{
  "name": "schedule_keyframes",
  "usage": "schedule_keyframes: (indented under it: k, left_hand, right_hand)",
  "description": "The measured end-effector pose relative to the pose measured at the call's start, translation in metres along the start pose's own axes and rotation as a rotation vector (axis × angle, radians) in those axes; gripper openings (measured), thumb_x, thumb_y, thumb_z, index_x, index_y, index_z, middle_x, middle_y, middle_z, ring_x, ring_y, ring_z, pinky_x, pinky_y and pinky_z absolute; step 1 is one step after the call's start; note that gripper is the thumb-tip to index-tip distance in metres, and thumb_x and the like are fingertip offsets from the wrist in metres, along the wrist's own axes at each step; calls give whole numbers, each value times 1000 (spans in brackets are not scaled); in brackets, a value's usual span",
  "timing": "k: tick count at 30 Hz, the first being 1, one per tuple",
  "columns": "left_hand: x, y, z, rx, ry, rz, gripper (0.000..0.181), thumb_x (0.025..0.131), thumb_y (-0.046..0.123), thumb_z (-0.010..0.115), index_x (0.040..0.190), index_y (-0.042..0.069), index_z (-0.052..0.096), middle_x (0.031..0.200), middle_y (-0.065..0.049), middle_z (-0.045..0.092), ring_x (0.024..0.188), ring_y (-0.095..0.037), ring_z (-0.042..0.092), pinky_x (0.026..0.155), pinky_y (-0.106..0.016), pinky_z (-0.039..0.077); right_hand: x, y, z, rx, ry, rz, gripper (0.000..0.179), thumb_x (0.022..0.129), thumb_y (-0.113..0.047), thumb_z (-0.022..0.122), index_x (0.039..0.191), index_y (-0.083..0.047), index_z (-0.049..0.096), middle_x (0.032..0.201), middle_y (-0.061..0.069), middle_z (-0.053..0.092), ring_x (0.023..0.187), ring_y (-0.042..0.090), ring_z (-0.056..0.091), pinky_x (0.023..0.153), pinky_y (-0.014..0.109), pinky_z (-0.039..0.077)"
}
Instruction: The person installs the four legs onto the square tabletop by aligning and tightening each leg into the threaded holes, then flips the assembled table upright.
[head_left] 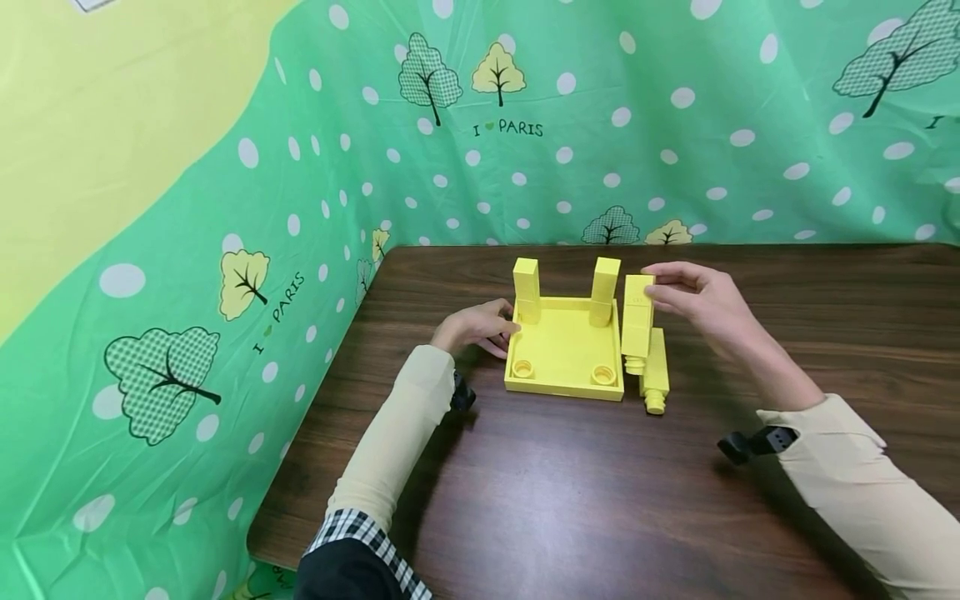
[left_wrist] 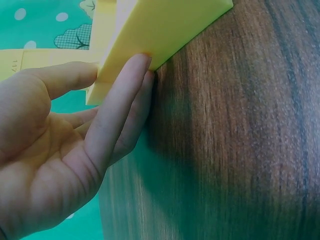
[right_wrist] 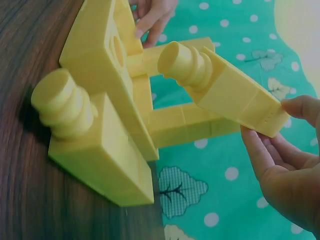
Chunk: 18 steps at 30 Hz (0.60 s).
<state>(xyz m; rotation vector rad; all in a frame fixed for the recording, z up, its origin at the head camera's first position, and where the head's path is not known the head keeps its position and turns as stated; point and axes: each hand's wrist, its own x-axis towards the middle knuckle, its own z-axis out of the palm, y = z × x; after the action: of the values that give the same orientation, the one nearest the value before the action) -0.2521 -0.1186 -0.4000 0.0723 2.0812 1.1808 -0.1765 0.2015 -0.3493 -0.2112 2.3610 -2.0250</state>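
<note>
A yellow toy tabletop (head_left: 566,346) lies upside down on the table, its raised rim facing up. Two square legs, one at the left (head_left: 527,287) and one at the right (head_left: 605,287), stand upright at its far corners. Round threaded sockets (head_left: 603,376) show at the two near corners. My left hand (head_left: 480,323) holds the tabletop's left side, thumb at the rim and fingers against the outer wall. With thumb and fingertips my right hand (head_left: 701,298) pinches the plain end of a loose leg (right_wrist: 240,97); its threaded end tilts down toward me, beside the tabletop's right edge.
Another loose leg (head_left: 656,371) lies on the brown wooden table (head_left: 525,500) right of the tabletop, threaded end toward me. A green dotted cloth (head_left: 570,183) hangs behind the table and along its left side. Dark wrist cameras (head_left: 750,444) sit on the sleeves.
</note>
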Motion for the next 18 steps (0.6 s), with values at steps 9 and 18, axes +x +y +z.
schedule_keyframes:
  k: [9,18]
  left_hand:
    - [-1,-1,-1,2,-1,-1,47,98,19,53,138,9,30,94,-15,52,76,-23,61,73,-35,61]
    - [0,0,-1,-6,-4,-3,45,99,18,53,137,8,32,94,-14,52,78,-24,61,73,-35,61]
  right_hand:
    - [5,-5,21,-47,-14,-55,41,89,-20,69,124,-2,58,99,-10,64,88,0,63,79,17,56]
    - [4,-8,41,-102,-16,-115,39,89,-16,69,125,-4,59,99,-11,62,90,-1,62,74,13,53]
